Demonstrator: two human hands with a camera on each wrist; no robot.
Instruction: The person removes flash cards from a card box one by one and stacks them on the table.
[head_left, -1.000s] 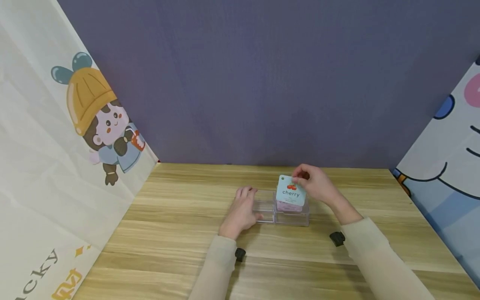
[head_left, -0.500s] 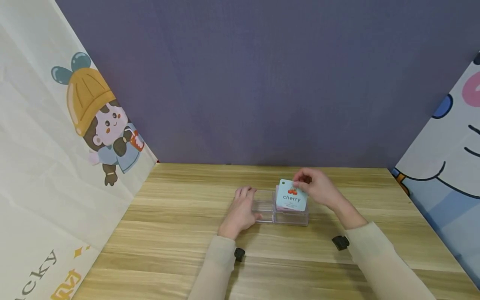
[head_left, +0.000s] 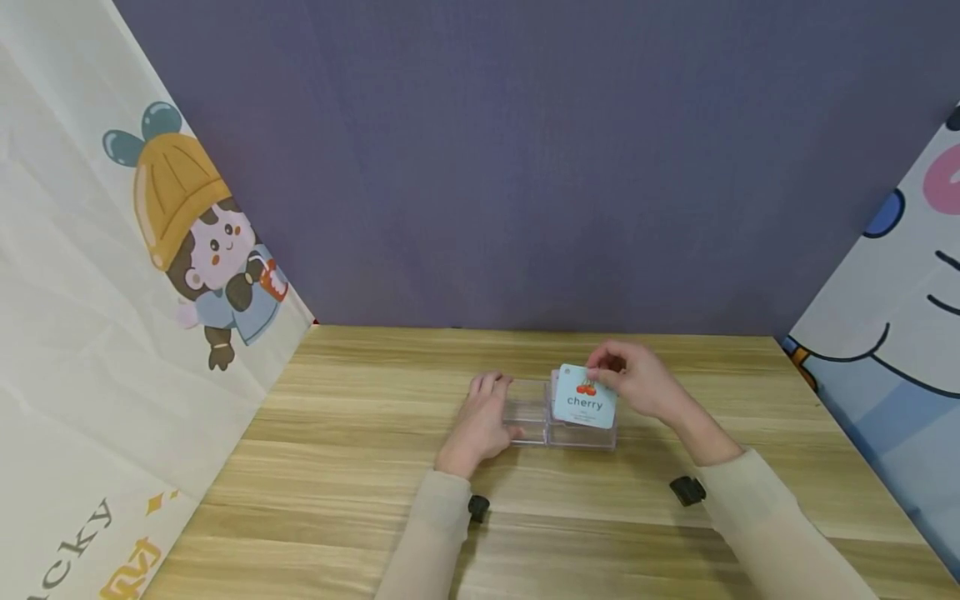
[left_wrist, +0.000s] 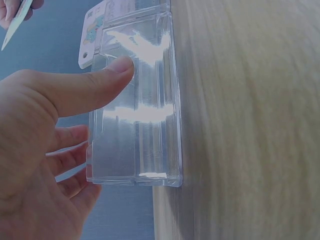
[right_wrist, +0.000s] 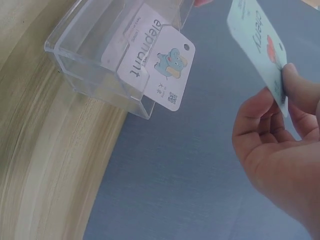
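Observation:
A clear plastic card holder (head_left: 528, 412) with side-by-side compartments stands on the table. My left hand (head_left: 480, 423) holds its left end, the thumb over the front and the fingers behind, as the left wrist view shows. Between thumb and fingers, my right hand (head_left: 643, 385) pinches a pale blue "cherry" card (head_left: 583, 407) by its upper right edge. That card is tilted in front of the holder's right compartment; the right wrist view shows it apart from the holder. A pink "elephant" card (right_wrist: 167, 65) sits in this compartment, its top sticking out.
A wood-grain table (head_left: 360, 467) lies under both hands. Behind it rises a dark blue-grey panel (head_left: 480, 167). Printed cloths flank it, a white one (head_left: 67, 275) on the left and a blue-and-white one (head_left: 885, 333) on the right.
My right hand has lowered the cherry card slightly and drawn it a little to the right. More of the pink card's left edge shows behind it. The left hand stays on the holder.

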